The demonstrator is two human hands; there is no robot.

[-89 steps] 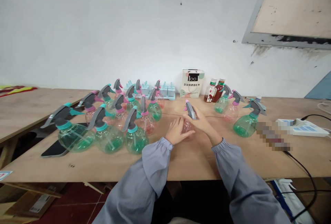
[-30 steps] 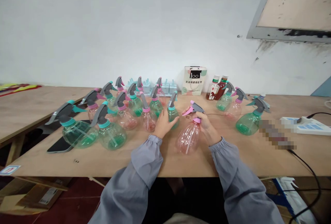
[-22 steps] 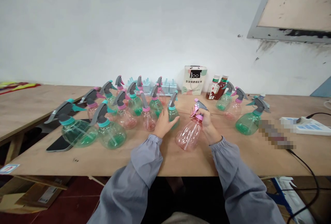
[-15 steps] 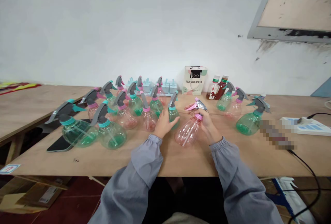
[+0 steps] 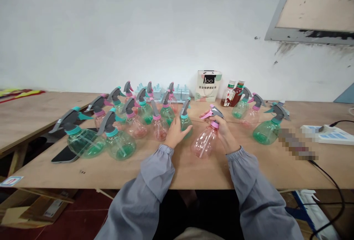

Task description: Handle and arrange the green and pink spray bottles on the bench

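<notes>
We hold a tilted pink spray bottle (image 5: 204, 144) at five o'clock in view, our right hand (image 5: 223, 130) wrapped round its neck, our left hand (image 5: 174, 132) spread loosely against a green spray bottle (image 5: 184, 122), eleven o'clock from the pink one, paper bag (image 5: 208, 88) beyond at twelve

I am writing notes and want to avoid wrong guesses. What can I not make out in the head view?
In the head view:
Centre green bottle: its left side, covered by the left hand.
Right hand: some fingers, partly behind the pink bottle.
Phone: part, behind the front-left green bottle.
Paper bag: its smallest print, too small.
Object beside the power strip: blurred by pixels.
</notes>
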